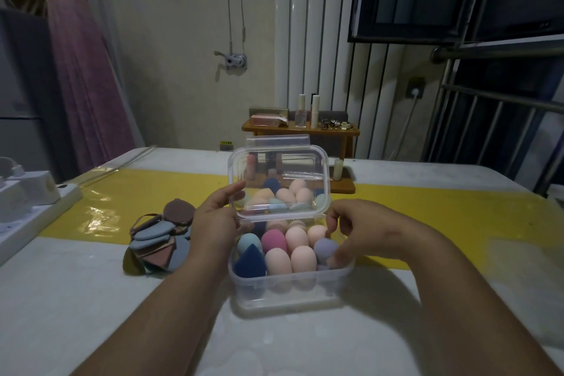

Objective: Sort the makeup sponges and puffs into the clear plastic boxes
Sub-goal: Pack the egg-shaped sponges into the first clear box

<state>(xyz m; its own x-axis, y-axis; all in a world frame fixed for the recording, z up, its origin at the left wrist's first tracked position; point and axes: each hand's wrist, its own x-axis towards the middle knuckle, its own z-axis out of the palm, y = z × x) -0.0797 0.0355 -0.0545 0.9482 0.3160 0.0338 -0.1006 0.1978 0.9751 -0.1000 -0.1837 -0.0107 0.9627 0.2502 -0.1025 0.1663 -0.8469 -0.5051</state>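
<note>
Head view, 1 frame. Centre of frame: clear box [290,287] packed with egg-shaped sponges [302,258], its lid [279,168] raised behind them. Left hand [213,223] pinches the lid's left edge. Right hand [354,232] is curled at the lid's lower right corner, above the lilac sponge [325,247]; it is blurred, so I cannot tell its grip. Puffs [158,241] are piled left of the box, unsorted. To close well: press any proud sponges down, then lower the lid evenly from both corners.

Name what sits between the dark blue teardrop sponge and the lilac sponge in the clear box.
In the head view, a pink egg-shaped sponge and a peach egg-shaped sponge stand between the dark blue teardrop sponge and the lilac sponge.
</note>
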